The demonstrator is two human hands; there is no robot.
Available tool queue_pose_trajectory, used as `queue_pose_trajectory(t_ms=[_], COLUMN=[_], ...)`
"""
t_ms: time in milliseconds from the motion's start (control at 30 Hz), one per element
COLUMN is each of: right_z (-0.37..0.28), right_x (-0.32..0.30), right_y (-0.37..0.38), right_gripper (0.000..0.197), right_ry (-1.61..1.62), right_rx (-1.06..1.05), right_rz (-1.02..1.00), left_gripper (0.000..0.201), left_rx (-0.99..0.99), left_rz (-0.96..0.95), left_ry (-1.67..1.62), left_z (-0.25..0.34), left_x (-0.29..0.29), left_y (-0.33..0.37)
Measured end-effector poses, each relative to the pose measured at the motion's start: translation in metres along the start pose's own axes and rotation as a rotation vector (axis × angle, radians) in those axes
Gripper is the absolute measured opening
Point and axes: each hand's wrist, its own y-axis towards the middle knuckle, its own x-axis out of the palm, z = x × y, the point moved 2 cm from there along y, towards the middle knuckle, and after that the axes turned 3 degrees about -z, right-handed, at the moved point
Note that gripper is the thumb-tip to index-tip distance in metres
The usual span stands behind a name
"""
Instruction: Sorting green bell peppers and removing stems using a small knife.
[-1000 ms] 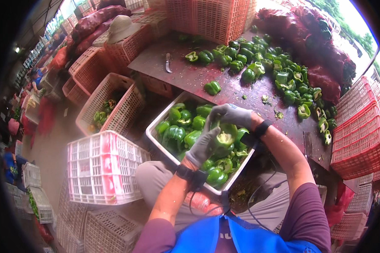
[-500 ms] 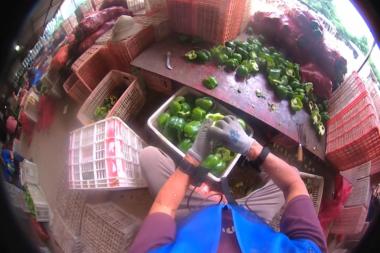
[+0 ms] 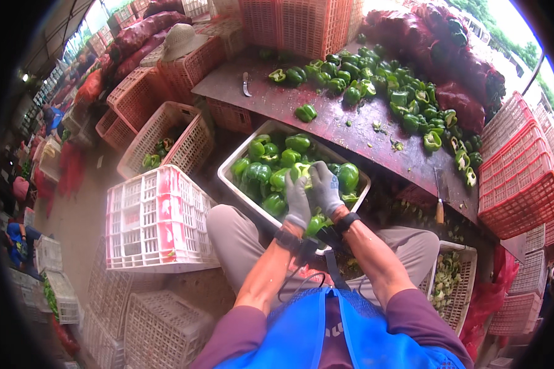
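Both my hands wear grey gloves and are low over a white crate (image 3: 240, 203) of green bell peppers, set between my knees. A cut green bell pepper (image 3: 300, 171) with its pale inside showing is held between them. My left hand (image 3: 298, 202) grips its near left side; the fingers of my right hand (image 3: 324, 187) curl against its right side. A large whole green bell pepper (image 3: 348, 177) lies just right of my right hand. More green bell peppers (image 3: 256, 177) fill the crate to the left. My palms and part of the held pepper are hidden.
Cut green peppers (image 3: 406, 101) are heaped on a dark table (image 3: 363, 144) beyond the crate. Two knives, a curved-tipped knife (image 3: 246, 85) and a wooden-handled knife (image 3: 439, 206), lie there. A white-and-red crate (image 3: 160, 218) stands left; a scrap crate (image 3: 454, 289) sits right.
My hands have moved down slightly and a little apart, with the cut pepper between them. The large whole pepper beside my right hand now shows. The view has shifted slightly.
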Motion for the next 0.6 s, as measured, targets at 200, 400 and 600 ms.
queue_pose_trajectory(t_ms=[200,400,600], right_z=[0.037,-0.017,0.002], right_x=[-0.036,-0.045,-0.034], right_y=[0.014,-0.024,-0.030], right_gripper=[0.022,0.044,0.041], right_ry=[0.052,-0.462,-0.576], right_rx=[-0.128,-0.585,-0.756], right_rz=[-0.201,-0.199,-0.251], left_gripper=[0.044,0.043,0.037], left_rx=[-0.598,-0.725,-0.863], left_rz=[-0.225,-0.167,-0.233], left_ry=[-0.390,-0.496,-0.616], left_z=[-0.015,-0.011,-0.038], left_x=[-0.034,-0.031,-0.027], left_y=[0.016,0.008,-0.003])
